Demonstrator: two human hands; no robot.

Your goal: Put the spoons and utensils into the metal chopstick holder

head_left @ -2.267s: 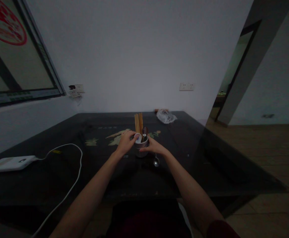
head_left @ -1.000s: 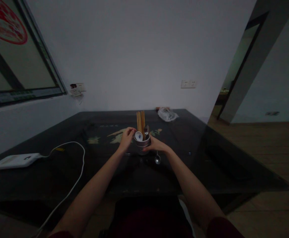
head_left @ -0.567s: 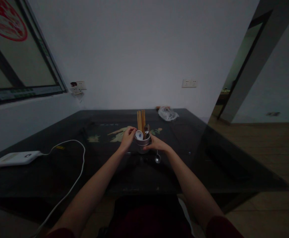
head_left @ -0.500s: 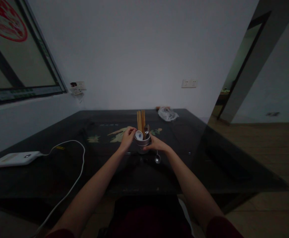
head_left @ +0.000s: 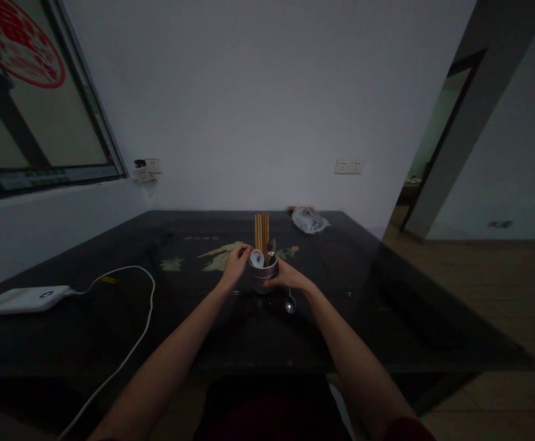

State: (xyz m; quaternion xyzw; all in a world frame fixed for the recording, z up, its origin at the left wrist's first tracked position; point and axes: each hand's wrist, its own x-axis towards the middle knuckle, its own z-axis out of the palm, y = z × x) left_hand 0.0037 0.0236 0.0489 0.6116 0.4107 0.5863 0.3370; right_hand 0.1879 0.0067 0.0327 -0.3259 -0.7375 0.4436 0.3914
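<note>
A light-coloured cup [head_left: 258, 280] stands near the middle of the dark table. Several wooden chopsticks [head_left: 261, 229] rise from it, along with a metal spoon [head_left: 271, 247] and a white spoon [head_left: 257, 258] with a blue mark, its bowl at the rim. My right hand [head_left: 286, 274] is closed round the cup's right side, thumb across the front. On the left, my left hand [head_left: 238, 260] pinches at the edge of the white spoon; its fingertips show only in part. Another metal spoon [head_left: 290, 304] lies on the table just below my right hand.
A white power bank [head_left: 23, 300] with a white cable [head_left: 151, 300] lies on the table [head_left: 179, 343] at left. A crumpled clear plastic bag [head_left: 310, 220] sits by the wall at the back. A dark long object [head_left: 421, 312] rests at right.
My view has tilted slightly, so the table and cup sit a little lower in it. Both hands keep nearly the same places at the cup and white spoon.
</note>
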